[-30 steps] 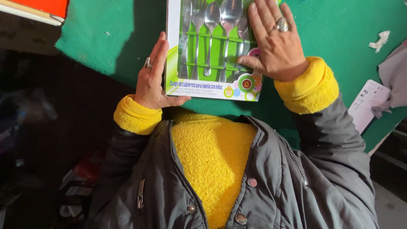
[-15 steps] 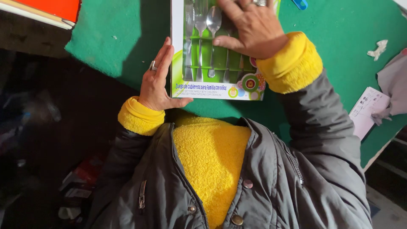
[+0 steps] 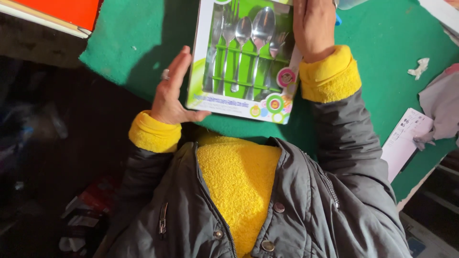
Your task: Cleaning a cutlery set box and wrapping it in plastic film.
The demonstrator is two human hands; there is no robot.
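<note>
Left hand (image 3: 171,93) flat against cutlery box (image 3: 241,62); right hand (image 3: 313,26) steadies far side, grip unclear; box overhangs tabletop (image 3: 134,43) near edge; may tip.

Surface: table (image 3: 129,43) covered in green felt-like cloth, near edge running diagonally at left and lower right. Lying on it: a boxed cutlery set (image 3: 241,62) with clear window, near the front edge, slightly skewed. Top left corner: an orange-red flat board (image 3: 62,10). Right side: a crumpled white scrap (image 3: 415,68), a grey cloth (image 3: 442,107), and a white printed paper slip (image 3: 403,141) overhanging the edge.
</note>
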